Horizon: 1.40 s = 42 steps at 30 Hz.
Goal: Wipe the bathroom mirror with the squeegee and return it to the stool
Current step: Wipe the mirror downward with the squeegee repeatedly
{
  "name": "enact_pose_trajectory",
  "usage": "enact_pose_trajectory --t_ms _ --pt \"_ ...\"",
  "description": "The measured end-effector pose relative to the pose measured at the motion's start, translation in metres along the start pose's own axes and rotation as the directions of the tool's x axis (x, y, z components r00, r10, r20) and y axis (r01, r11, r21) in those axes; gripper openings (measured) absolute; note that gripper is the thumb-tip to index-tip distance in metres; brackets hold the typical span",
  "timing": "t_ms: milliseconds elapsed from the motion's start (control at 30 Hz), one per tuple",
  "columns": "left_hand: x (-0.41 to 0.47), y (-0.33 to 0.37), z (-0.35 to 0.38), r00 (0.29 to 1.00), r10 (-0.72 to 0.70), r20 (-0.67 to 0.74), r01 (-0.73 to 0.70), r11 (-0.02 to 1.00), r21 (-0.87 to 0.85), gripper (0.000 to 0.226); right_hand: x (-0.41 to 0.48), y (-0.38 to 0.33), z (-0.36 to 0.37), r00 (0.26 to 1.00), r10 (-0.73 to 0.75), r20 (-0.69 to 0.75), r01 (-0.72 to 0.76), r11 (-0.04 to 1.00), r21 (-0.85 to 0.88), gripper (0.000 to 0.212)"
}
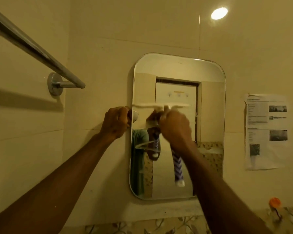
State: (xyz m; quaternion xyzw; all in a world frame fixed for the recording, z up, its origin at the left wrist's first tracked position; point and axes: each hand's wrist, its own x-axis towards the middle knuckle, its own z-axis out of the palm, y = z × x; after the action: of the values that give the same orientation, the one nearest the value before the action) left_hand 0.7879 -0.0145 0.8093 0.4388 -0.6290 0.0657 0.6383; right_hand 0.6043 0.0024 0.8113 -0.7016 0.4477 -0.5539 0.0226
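Observation:
A rounded rectangular mirror (208,115) hangs on the beige tiled wall ahead. A pale squeegee (161,105) lies with its blade level across the glass, about mid-height. My right hand (175,127) grips its handle from below, fingers curled round it. My left hand (116,121) is at the mirror's left edge, curled round something small and white there; I cannot make out what it is. The stool is out of view.
A chrome towel bar (34,48) juts from the left wall at upper left. A printed paper sheet (265,132) is stuck to the wall right of the mirror. An orange hook (275,202) sits at lower right above a patterned tile band.

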Motion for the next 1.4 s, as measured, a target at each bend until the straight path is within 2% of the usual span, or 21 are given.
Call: enact_pose_trajectory --t_ms 100,233,333,400,500,600,700,833,900,967,1033,1100,1200,1300,1400 --pt "0.0 0.0 -0.002 1.0 -0.014 0.019 0.015 0.999 -0.052 0.052 0.023 -0.015 -0.005 0.997 -0.035 -0.066 0.036 0.999 0.019 0.033" --pt "-0.001 -0.003 -0.001 0.999 0.007 0.033 -0.005 0.999 -0.033 0.051 -0.027 0.023 0.031 0.999 -0.038 0.035 0.038 0.999 0.013 0.019" --pt "0.001 -0.003 -0.002 0.996 -0.017 0.084 0.023 0.997 -0.07 0.051 -0.078 0.063 0.058 0.999 0.008 0.048 -0.005 0.999 -0.052 0.015" --pt "0.002 -0.002 -0.002 0.998 -0.027 0.063 0.032 0.997 -0.076 0.051 -0.104 0.077 0.064 0.993 0.055 0.103 -0.045 0.995 -0.092 0.016" --pt "0.001 0.0 -0.001 1.0 -0.014 0.026 0.014 1.0 -0.012 0.05 -0.105 0.076 0.053 0.992 0.03 0.121 -0.02 0.996 -0.082 0.025" --pt "0.001 0.002 0.0 0.999 0.006 0.032 -0.008 0.998 0.061 0.049 -0.053 0.058 0.029 0.999 -0.042 -0.013 0.042 0.999 0.003 0.036" --pt "-0.001 0.002 0.0 0.999 0.03 0.013 -0.031 0.996 0.084 0.049 -0.004 0.038 0.005 0.99 -0.072 -0.121 0.073 0.997 0.003 0.042" --pt "-0.004 0.002 0.003 0.997 0.078 -0.014 -0.074 0.981 0.178 0.038 -0.038 0.054 0.02 0.999 -0.028 -0.027 0.029 0.999 0.037 0.039" --pt "-0.004 0.005 0.003 0.993 0.119 -0.01 -0.112 0.96 0.257 0.035 -0.081 0.075 0.036 1.0 0.01 -0.005 -0.01 1.0 0.015 0.05" --pt "-0.003 0.006 0.005 0.99 0.14 -0.005 -0.13 0.935 0.331 0.035 -0.111 0.094 0.047 0.998 0.06 0.018 -0.059 0.997 -0.043 0.047" --pt "-0.001 0.007 0.007 0.992 0.124 -0.012 -0.11 0.917 0.383 0.033 -0.115 0.104 0.048 0.995 0.088 0.05 -0.083 0.993 -0.088 0.039" --pt "-0.002 0.008 0.01 0.995 0.095 -0.03 -0.075 0.912 0.402 0.032 -0.096 0.101 0.037 0.998 0.058 0.026 -0.056 0.996 -0.064 0.04" --pt "-0.012 0.009 0.016 0.994 0.04 -0.105 0.003 0.926 0.378 0.029 -0.04 0.086 0.009 0.996 -0.02 -0.088 0.018 1.0 -0.019 0.043" --pt "-0.022 0.005 0.022 0.983 -0.013 -0.185 0.077 0.936 0.343 0.035 0.005 0.072 -0.008 0.989 -0.033 -0.144 0.034 0.999 0.01 0.044" --pt "-0.027 0.002 0.025 0.971 -0.055 -0.232 0.12 0.954 0.274 0.039 -0.014 0.09 0.01 0.992 0.009 -0.126 -0.01 1.0 -0.001 0.044"
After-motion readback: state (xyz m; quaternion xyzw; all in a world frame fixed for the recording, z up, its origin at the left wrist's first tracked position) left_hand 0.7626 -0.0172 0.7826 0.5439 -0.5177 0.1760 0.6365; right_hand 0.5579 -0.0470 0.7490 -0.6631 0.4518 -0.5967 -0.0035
